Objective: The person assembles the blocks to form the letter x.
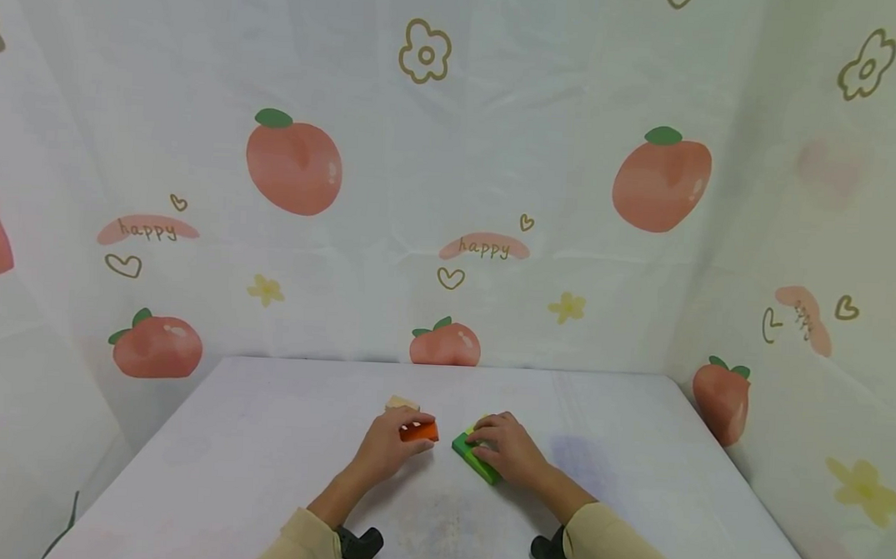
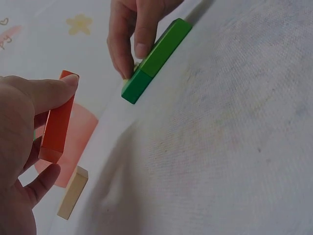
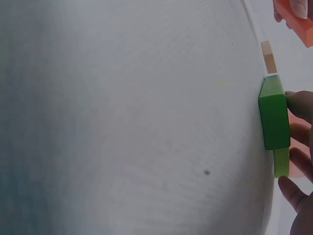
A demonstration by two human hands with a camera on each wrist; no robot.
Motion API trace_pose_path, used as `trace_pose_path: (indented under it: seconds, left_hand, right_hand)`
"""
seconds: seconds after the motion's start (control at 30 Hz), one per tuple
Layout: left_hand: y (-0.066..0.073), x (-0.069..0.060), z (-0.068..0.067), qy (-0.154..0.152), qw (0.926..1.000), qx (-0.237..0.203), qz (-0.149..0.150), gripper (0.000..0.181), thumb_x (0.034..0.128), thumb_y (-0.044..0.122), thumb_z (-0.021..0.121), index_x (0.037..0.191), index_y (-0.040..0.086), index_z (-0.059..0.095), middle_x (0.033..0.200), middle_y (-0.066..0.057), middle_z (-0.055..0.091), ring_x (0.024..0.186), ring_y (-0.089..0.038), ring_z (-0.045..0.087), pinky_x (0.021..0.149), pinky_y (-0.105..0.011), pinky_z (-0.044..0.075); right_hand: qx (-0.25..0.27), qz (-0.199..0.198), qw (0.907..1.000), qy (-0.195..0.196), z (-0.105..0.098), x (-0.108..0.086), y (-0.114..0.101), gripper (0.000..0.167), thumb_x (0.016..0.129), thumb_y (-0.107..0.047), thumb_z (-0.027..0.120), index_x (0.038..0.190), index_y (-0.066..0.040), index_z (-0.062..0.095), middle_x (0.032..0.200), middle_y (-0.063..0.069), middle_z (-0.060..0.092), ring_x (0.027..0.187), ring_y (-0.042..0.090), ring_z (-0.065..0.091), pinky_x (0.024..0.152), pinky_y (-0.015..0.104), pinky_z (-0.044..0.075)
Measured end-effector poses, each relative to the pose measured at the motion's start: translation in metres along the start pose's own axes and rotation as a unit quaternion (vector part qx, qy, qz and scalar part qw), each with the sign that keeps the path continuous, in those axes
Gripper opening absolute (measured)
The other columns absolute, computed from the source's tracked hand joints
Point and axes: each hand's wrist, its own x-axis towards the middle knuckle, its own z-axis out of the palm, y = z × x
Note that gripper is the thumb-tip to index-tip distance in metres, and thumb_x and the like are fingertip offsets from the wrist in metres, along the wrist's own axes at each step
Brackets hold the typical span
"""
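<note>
My left hand (image 1: 388, 445) holds an orange-red block (image 2: 59, 120) between thumb and fingers, raised off the table. My right hand (image 1: 511, 451) is over a group of green blocks on the table to the right. A dark green block (image 2: 138, 88) and a bright green block (image 2: 167, 46) lie end to end in one row. Behind them is a yellow-green block (image 3: 281, 162), mostly covered by the right fingers, which appear to pinch it. A plain wooden block (image 1: 402, 403) rests on the table beyond the left hand.
The white table (image 1: 276, 422) has its far edge against a hanging cloth (image 1: 365, 292) printed with fruit and flowers. Dark wrist straps or mounts (image 1: 360, 545) show below both hands.
</note>
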Motion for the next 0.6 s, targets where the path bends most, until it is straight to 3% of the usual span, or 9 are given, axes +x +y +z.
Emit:
trace_pose_path:
  seconds: [0.3, 0.6]
  left_hand:
    - [-0.001, -0.001, 0.006, -0.006, 0.9997, -0.005, -0.025, 0.033, 0.0849, 0.026, 0.077, 0.115, 0.015, 0.071, 0.108, 0.004, 0.066, 0.093, -0.015, 0.057, 0.081, -0.03, 0.051]
    - [-0.003, -0.003, 0.013, -0.014, 0.999, -0.019, -0.038, 0.031, 0.084, 0.027, 0.078, 0.112, 0.016, 0.072, 0.102, 0.006, 0.065, 0.089, -0.014, 0.056, 0.078, -0.028, 0.05]
  right_hand:
    - [-0.001, -0.021, 0.9997, 0.009, -0.001, -0.001, 0.0, 0.016, 0.088, -0.015, 0.072, 0.103, -0.017, 0.076, 0.108, 0.0, 0.064, 0.102, 0.021, 0.052, 0.088, 0.042, 0.048]
    - [0.0, -0.019, 0.9998, 0.007, -0.001, 0.0, 0.0, 0.015, 0.089, -0.015, 0.072, 0.103, -0.016, 0.076, 0.108, 0.0, 0.065, 0.103, 0.021, 0.052, 0.089, 0.043, 0.047]
